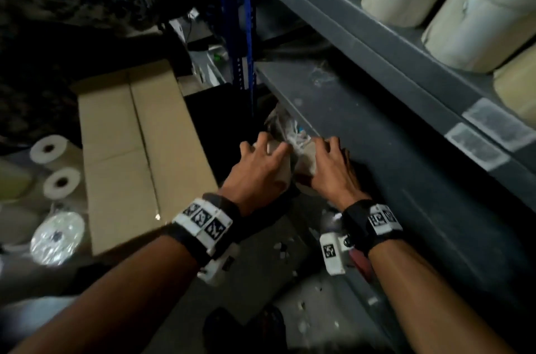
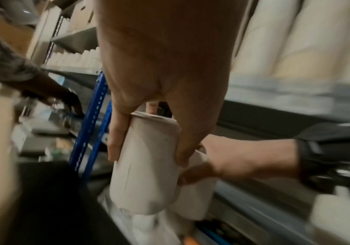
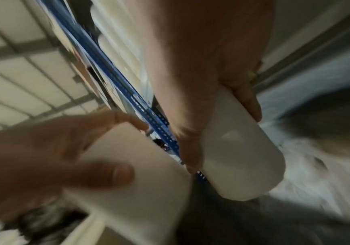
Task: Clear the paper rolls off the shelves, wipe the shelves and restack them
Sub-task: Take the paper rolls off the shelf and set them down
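A person's left hand [image 1: 255,171] and right hand [image 1: 330,171] each curl around an off-white cylindrical paper roll [image 2: 144,167], the second paper roll [image 3: 243,149] alongside, at the front edge of a bare grey metal shelf [image 1: 391,150]. The pair seem destined for restacking there. Both rolls look smooth and tightly wound.

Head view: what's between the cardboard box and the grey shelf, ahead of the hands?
The blue perforated upright of the rack stands between the box and shelf.
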